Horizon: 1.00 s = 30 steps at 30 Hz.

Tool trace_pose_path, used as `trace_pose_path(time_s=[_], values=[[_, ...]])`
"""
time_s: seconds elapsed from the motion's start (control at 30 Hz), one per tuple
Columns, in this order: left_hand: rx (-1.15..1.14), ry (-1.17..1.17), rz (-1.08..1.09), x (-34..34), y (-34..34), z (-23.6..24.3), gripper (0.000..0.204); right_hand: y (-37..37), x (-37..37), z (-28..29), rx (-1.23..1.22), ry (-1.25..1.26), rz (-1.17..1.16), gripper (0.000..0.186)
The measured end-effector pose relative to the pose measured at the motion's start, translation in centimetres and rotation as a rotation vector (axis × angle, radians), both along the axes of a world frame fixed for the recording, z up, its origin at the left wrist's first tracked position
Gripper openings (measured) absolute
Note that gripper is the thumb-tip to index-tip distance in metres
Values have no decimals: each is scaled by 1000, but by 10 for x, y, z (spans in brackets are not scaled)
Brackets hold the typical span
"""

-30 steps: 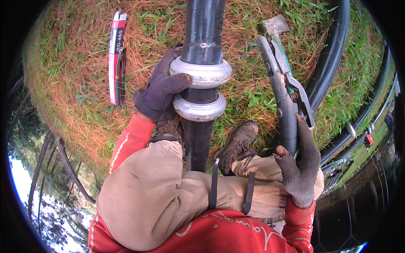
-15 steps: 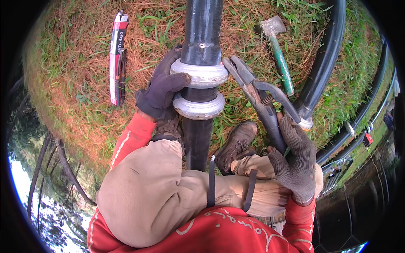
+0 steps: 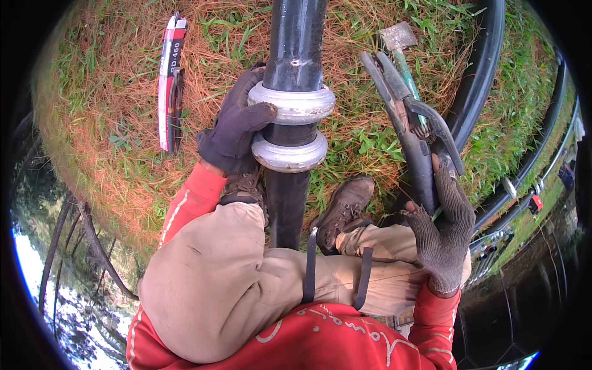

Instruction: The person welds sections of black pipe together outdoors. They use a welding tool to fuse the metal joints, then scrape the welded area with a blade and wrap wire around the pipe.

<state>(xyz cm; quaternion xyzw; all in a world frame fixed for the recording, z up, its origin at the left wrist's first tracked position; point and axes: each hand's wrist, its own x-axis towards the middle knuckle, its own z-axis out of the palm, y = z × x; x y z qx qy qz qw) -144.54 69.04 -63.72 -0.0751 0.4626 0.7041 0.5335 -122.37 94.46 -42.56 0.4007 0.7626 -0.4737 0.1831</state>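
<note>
A black pipe runs toward me with two silver metal collars, an upper collar and a lower collar. My left hand, in a dark glove, wraps the pipe's left side at the upper collar, its thumb pressing on the ring and its other fingers partly hidden behind. In a grey knit glove, my right hand grips the handle of a black welding electrode holder. The holder's jaws point up and away, to the right of the pipe and apart from it; I see no rod in them.
Grass and dry pine needles cover the ground. A red and white carton lies left, with a dark tool against it. A green-handled hammer-like tool lies beyond the holder. Curved black pipes lie right. My boot stands beside the pipe.
My right hand has carried the electrode holder right and slightly away from me, so its jaws have left the upper collar's side. My left hand keeps its hold.
</note>
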Motion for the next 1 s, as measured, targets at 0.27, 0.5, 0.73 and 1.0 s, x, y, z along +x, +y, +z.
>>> trace_pose_path(time_s=[0.27,0.5,0.73,1.0], values=[[25,-26,18,0,0,2,98,-1,-1,-7,33,41,41,78],[18,-4,-25,-1,-1,2,110,-5,5,-10,95,10,350,78],[32,-40,-125,-3,-5,-1,110,-1,10,-14,168,25,118,75],[63,-89,15,4,-10,-12,99,0,11,-15,186,-18,102,74]])
